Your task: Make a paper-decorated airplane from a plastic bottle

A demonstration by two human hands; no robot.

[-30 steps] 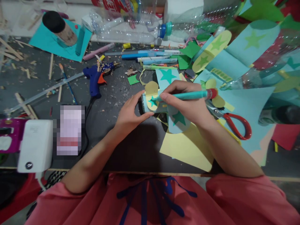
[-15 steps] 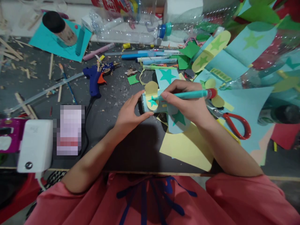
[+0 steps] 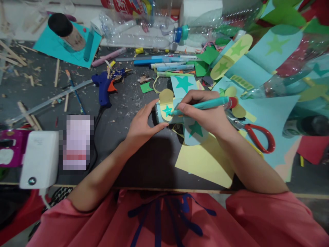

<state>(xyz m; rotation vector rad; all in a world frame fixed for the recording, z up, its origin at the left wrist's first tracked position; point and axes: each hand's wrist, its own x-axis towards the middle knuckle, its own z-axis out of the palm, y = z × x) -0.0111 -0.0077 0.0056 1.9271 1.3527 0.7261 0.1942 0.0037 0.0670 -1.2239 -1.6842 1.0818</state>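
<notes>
My right hand (image 3: pixel 207 115) grips a teal marker (image 3: pixel 212 103), its tip touching the lower part of a small teal star (image 3: pixel 167 110) on a rounded pale-yellow paper strip (image 3: pixel 166 95). That strip sits at the left end of a bottle craft wrapped in light-blue paper (image 3: pixel 177 91), shaped like a plane with wings bearing larger teal stars. My left hand (image 3: pixel 141 123) holds this end, thumb below and fingers above. The craft's middle is partly hidden by my right hand. Red-handled scissors (image 3: pixel 269 139) lie beside my right forearm.
A blue glue gun (image 3: pixel 102 87) lies left with its cord. Several markers (image 3: pixel 164 62) and clear plastic bottles (image 3: pixel 144 36) are behind. Another paper plane (image 3: pixel 257 65) stands at right. A yellow sheet (image 3: pixel 205 159), a white power bank (image 3: pixel 39 159) and a blurred phone (image 3: pixel 77 140) lie near the front edge.
The marker tip has moved slightly down and right, from the star's upper part to its lower edge. More of the star shows evenly teal. My left hand keeps its hold.
</notes>
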